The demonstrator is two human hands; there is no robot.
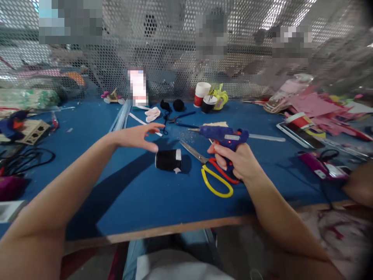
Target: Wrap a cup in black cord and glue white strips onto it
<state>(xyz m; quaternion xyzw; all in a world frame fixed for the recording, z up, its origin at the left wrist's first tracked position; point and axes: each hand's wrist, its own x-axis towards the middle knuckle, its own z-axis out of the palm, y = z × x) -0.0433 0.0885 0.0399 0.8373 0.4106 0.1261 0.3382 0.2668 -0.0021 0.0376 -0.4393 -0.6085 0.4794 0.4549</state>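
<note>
My right hand is wrapped round the handle of a blue hot glue gun, its nozzle pointing left and a clear glue stick sticking out of its back. My left hand hovers with fingers apart, holding nothing. Just below it a black-wrapped cup with white patches lies on its side on the blue table. Scissors with one yellow and one red handle loop lie below the glue gun, partly hidden by my right hand.
Behind are pliers, black yarn, a white ribbon roll, paper cups and a propped phone. At right lie another phone, pink sheets and a purple device. A power strip stands left.
</note>
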